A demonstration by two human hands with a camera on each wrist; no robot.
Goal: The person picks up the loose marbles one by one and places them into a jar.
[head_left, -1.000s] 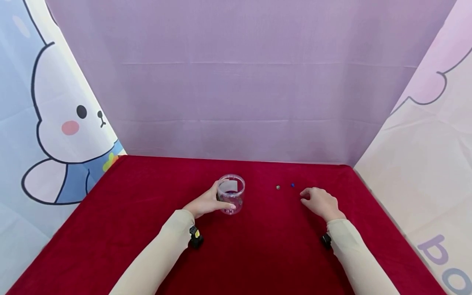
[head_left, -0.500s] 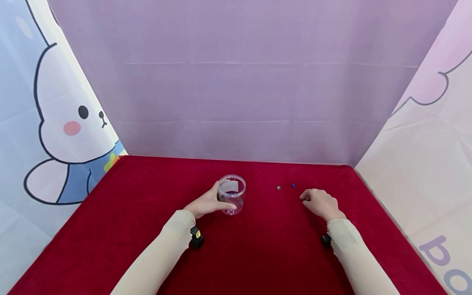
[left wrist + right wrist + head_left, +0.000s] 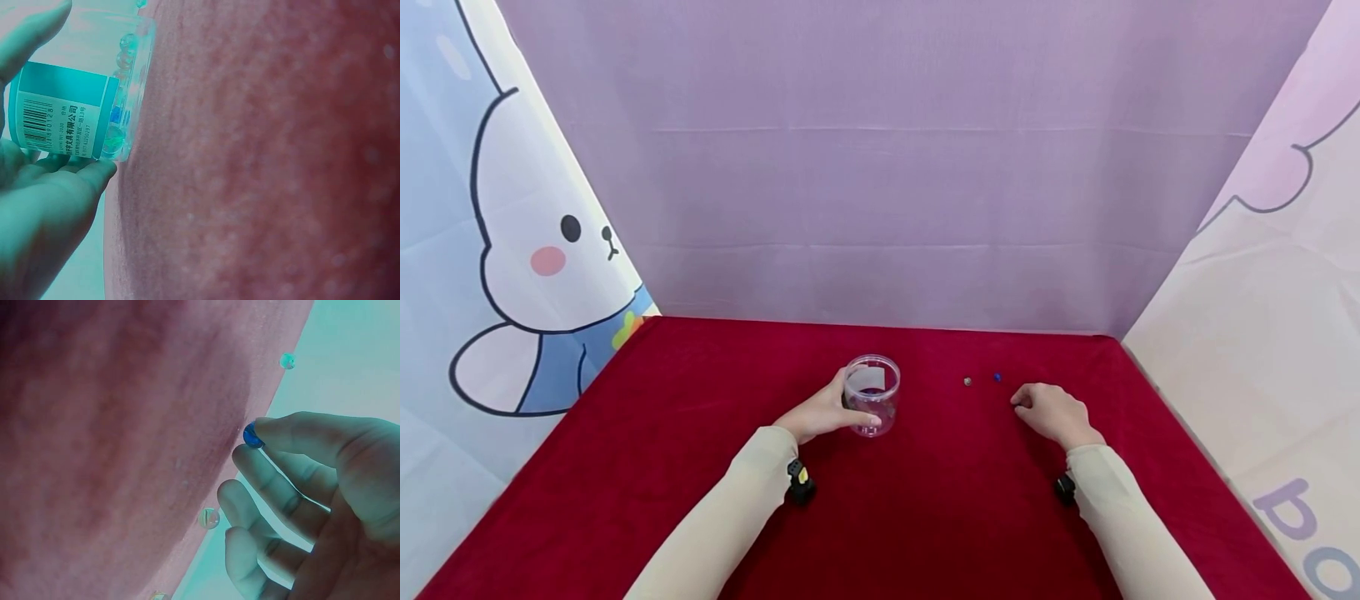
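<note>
My left hand (image 3: 823, 415) grips a clear plastic jar (image 3: 886, 404) from its left side, thumb in front. The jar is upright and its mouth faces up. In the left wrist view, a printed label (image 3: 62, 115) covers part of its wall, and several glass marbles (image 3: 125, 59) lie at its bottom. To the right, my right hand (image 3: 1054, 412) is low over the red cloth. Its thumb and a fingertip pinch a blue marble (image 3: 252, 435), seen best in the right wrist view. Another blue marble (image 3: 997, 377) and a greyish marble (image 3: 967, 382) lie just beyond that hand.
The table's red cloth (image 3: 925, 500) reaches back to a purple curtain (image 3: 880, 183). Printed panels stand at the left (image 3: 512, 250) and right (image 3: 1262, 333). In the right wrist view, clear marbles (image 3: 209, 518) lie near the fingers.
The right thumb and fingertips have come together, and a small dark marble now shows between them. The left hand and the jar have stayed in place.
</note>
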